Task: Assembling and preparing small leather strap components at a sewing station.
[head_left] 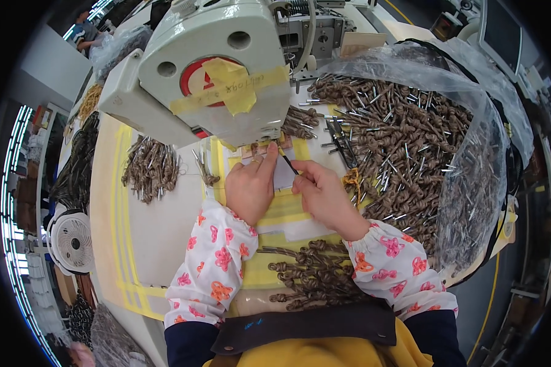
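Under the head of a pale sewing machine (208, 67), both my hands work close together. My left hand (251, 186) lies on the taped work plate with its fingers stretched forward, the fingertips by the needle area. My right hand (318, 192) pinches a thin dark stick-like thing (289, 164), whose far end reaches the left fingertips. What lies under those fingertips is mostly hidden. A small bunch of brown knotted cords (209, 177) with metal tips rests left of my left hand. More knotted cords (312, 272) lie between my forearms.
A large heap of knotted cords (398, 140) fills a clear plastic bag (471, 202) on the right. Black snips (341, 144) lie along its near left edge. Another cord pile (151, 168) sits at left. A white fan (71, 241) stands beyond the table's left edge; a person (84, 32) is far back.
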The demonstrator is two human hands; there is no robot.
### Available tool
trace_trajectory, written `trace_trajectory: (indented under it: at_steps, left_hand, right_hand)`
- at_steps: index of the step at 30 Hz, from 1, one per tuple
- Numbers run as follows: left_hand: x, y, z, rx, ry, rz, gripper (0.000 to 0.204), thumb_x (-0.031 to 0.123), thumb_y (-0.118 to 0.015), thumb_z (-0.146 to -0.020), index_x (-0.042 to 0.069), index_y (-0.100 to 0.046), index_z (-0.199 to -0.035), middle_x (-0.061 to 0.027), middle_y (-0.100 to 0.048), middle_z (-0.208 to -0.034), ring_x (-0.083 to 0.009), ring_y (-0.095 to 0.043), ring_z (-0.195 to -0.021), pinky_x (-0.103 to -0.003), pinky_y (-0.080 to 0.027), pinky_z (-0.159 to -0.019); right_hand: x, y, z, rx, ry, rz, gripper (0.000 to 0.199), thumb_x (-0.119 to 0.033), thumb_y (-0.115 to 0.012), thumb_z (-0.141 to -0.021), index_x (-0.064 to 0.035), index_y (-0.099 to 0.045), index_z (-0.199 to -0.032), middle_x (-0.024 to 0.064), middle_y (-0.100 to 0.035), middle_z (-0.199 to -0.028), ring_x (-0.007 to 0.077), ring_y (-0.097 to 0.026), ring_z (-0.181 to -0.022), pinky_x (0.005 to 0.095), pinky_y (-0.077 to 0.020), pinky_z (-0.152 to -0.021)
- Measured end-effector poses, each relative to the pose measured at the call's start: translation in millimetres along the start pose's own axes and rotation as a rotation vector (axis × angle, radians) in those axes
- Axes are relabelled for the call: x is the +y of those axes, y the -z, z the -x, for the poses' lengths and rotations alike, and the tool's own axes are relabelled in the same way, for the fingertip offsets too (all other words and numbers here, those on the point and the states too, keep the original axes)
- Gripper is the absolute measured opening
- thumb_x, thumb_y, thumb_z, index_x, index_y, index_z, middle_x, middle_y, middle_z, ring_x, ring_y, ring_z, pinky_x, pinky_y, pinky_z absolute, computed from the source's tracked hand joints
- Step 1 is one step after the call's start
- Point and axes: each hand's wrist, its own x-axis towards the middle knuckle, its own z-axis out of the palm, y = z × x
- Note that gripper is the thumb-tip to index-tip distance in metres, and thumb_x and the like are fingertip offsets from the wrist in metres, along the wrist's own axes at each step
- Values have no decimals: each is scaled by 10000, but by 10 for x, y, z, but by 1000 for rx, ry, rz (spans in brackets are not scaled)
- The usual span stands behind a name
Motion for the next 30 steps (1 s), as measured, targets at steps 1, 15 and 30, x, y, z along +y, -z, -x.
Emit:
trace_trajectory:
  at_steps: [1,15,30]
  left_hand:
    - [-2,25,-27,-2,4,1,456,20,-569,-708,26,-556,-1164,-97,-612,-739,-242,-565,-561,-330,-415,-525]
    - [51,15,15,-30,25,-4,383,10,-568,-770,17,-562,-1153,-117,-637,-789,-260,-576,-573,-342,-428,-505]
    - [23,-39,32,-45,45,-29,487,57,-576,-726,61,-519,-1210,-115,-622,-759,-278,-572,-522,-367,-462,-485]
  right_hand:
    - [-33,9,-20,-5,-3,3,333,-59,-455,-903,35,-462,-1223,46,-551,-768,60,-425,-425,224,-325,-350]
    - [-43,130,42,-48,-77,32,354,-73,-463,-901,24,-471,-1241,28,-549,-749,51,-424,-454,213,-328,-373]
    - [60,-1,-57,57,50,52,317,-48,-481,-873,41,-514,-1176,37,-569,-736,63,-439,-491,228,-366,-442]
